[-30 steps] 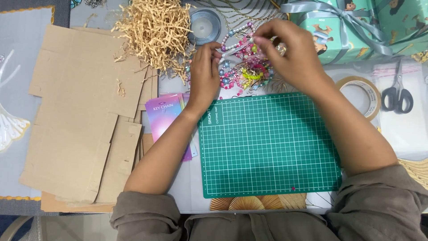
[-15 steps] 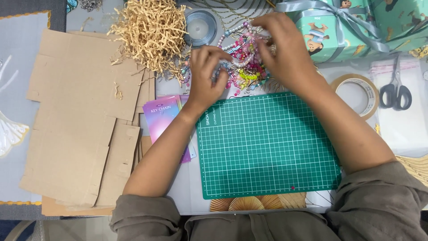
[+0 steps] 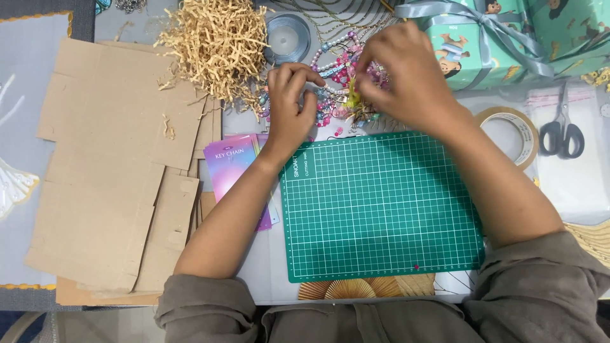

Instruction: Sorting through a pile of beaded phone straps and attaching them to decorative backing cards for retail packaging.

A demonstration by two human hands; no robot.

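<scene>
A tangle of colourful beaded strings (image 3: 337, 79) in pink, white and blue lies just beyond the far edge of the green cutting mat (image 3: 381, 209). My left hand (image 3: 290, 108) rests on the left side of the tangle with fingers curled into the beads. My right hand (image 3: 400, 79) covers the right side, its fingertips pinched on a small yellow-green piece among the beads. Both hands hide much of the pile.
Shredded tan paper (image 3: 216, 44) and a roll of grey ribbon (image 3: 287, 38) lie at the far side. Flat cardboard sheets (image 3: 108, 171) are on the left, purple cards (image 3: 232, 168) beside the mat. Tape roll (image 3: 508, 133), scissors (image 3: 562, 130) and wrapped teal gift boxes (image 3: 502, 38) are on the right.
Both hands have dropped from holding the beads up and apart to pressing close together on the pile. The right hand has moved left toward the left hand.
</scene>
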